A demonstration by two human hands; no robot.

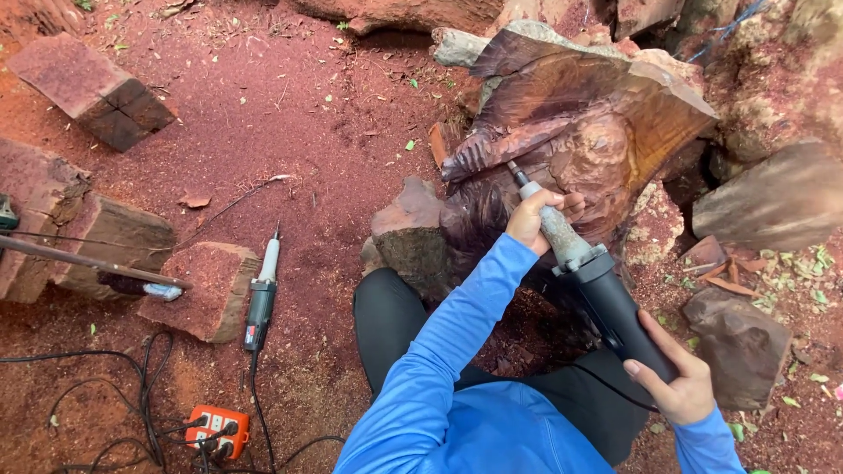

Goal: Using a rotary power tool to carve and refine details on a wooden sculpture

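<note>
A large reddish-brown carved wood block (588, 123) stands in front of me on the ground. I hold a long die grinder (597, 281) with a grey neck and black body, its tip touching the carving near the middle. My left hand (531, 219) grips the grey neck close to the tip. My right hand (672, 373) grips the black rear end of the tool. Blue sleeves and dark trousers show below.
A second grinder (262, 294) lies on the red sawdust at left, next to a wood chunk (206, 290). An orange power strip (218, 430) with black cables sits at bottom left. Wood blocks (92, 88) and logs (777, 202) lie around.
</note>
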